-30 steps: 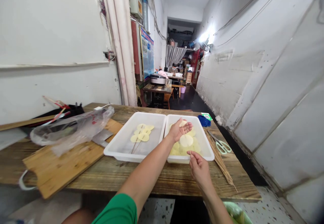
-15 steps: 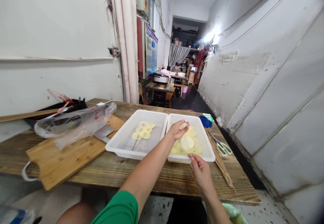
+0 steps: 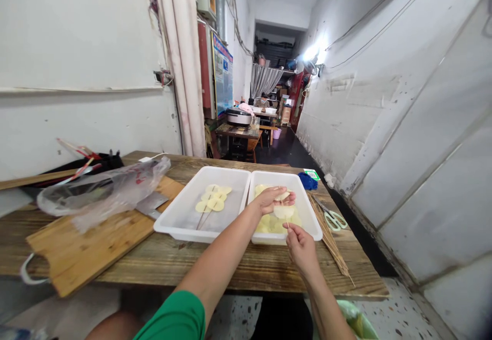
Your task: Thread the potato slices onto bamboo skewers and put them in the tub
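Pinching skewer (image 3: 288, 224), right hand (image 3: 302, 247); holding slice (image 3: 283, 196), left hand (image 3: 270, 200)

There is room on the table (image 3: 265, 273) just in front of the right tub (image 3: 309, 213). Two arms (image 3: 221, 258) block the space above it; sticks (image 3: 331, 242) and scissors (image 3: 335, 221) block its right, the left tub (image 3: 172, 222) its left.

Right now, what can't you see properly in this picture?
All in the head view:
Some pale slices in the right tray: the left hand covers them.
The whole grip on the lifted slice: that hand's fingers hide part.
One end of the metal blade: behind the plastic bag.
The green bag: cut off by the bottom edge.
The poster's words: too small.
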`<act>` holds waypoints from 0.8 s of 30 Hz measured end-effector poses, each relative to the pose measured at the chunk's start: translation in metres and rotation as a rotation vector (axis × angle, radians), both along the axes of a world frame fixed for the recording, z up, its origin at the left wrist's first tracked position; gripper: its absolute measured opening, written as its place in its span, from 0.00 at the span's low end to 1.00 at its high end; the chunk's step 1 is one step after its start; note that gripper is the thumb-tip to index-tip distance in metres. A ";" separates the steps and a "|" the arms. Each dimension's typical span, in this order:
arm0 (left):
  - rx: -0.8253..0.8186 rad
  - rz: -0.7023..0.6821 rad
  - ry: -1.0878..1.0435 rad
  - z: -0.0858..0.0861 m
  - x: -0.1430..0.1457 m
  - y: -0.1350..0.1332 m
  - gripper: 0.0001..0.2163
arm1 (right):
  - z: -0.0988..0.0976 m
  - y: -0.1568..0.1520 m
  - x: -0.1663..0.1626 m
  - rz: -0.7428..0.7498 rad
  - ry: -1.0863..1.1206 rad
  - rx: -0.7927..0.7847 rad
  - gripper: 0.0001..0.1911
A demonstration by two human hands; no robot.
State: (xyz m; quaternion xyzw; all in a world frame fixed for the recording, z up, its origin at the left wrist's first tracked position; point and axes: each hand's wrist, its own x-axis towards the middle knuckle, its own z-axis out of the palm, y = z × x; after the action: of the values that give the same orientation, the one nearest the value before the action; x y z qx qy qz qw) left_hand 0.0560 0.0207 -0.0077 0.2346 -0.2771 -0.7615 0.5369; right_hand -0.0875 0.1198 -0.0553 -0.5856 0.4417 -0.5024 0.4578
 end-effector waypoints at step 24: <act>0.304 0.234 -0.354 0.021 -0.006 0.058 0.06 | 0.021 0.014 0.006 -0.119 0.577 -0.248 0.16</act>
State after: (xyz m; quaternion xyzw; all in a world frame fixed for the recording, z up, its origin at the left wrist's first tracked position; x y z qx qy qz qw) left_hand 0.0503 0.0791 0.0129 0.4727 -0.2200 -0.6742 0.5231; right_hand -0.0819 0.1343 -0.0344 -0.7283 0.5222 -0.3917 0.2085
